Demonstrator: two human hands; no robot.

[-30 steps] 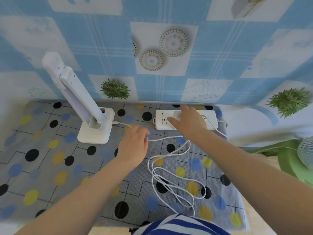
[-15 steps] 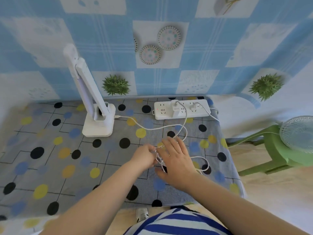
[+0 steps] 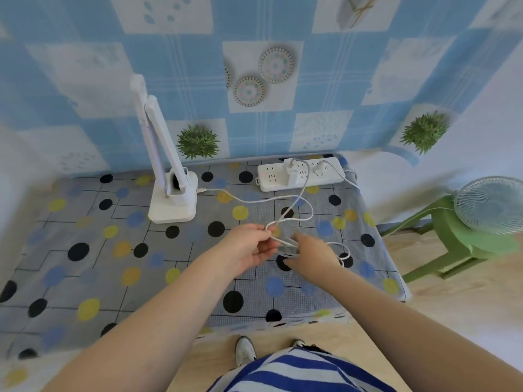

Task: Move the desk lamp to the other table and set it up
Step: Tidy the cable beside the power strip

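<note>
Item: table setting, 1 person, 2 bare hands. Change since 0.5 s ago: the left hand [image 3: 249,250], then closed low beside the right, now sits raised a little with thumb and fingers pinching a loop of the white cable [image 3: 304,190]; the right hand [image 3: 312,254] has shifted right, its fingers relaxed and spread over the gathered coils on the tablecloth [image 3: 85,278], gripping nothing that shows. Lamp and strip have not moved on the cloth. Cable: runs from the coils up to the white adapter [image 3: 293,174] plugged into the power strip [image 3: 300,174], with 1 branch to the lamp's base. Desk lamp [image 3: 167,171]: stands on the far left part of the table, square base flat, arm folded, long axis upright and tilted up toward the wall [image 3: 339,80]. Obscured: coils partly under the right hand, which is motion-blurred; green stool [image 3: 452,244] and fan [image 3: 492,205] at the right, the fan cut by the frame edge.
</note>
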